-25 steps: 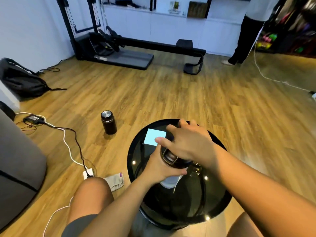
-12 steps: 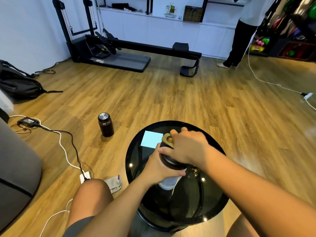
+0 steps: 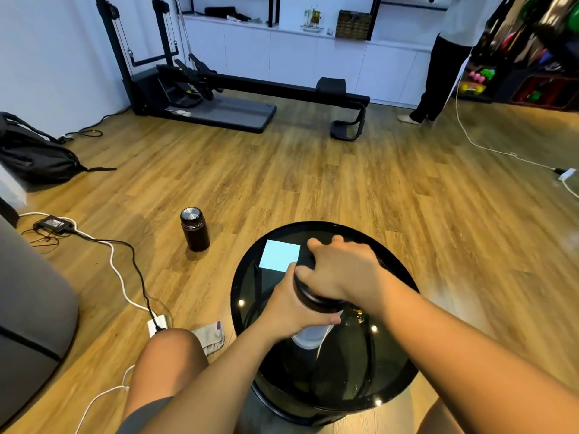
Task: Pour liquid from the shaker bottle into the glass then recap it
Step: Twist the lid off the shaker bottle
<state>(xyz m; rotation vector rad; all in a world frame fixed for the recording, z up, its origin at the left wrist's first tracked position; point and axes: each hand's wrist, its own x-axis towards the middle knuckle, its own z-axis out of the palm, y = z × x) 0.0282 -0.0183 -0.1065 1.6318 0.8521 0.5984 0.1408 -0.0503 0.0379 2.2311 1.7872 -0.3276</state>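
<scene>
Both hands on shaker bottle (image 3: 308, 335) over tabletop (image 3: 398, 364): our left hand (image 3: 289, 308) clamps body against twist, right hand (image 3: 341, 270) grip closed on lid (image 3: 313, 300), torquing; we can't judge direction.

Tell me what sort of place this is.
Probably a home gym or small fitness studio: a reformer-style exercise machine stands by the far wall, and coloured dumbbells sit on a rack at the right, on wood flooring.

Shaker bottle (image 3: 310, 335) stood on desk (image 3: 388, 371); card (image 3: 279, 255) behind it; flask (image 3: 195, 228) on floor (image 3: 313, 177), left of desk.
</scene>
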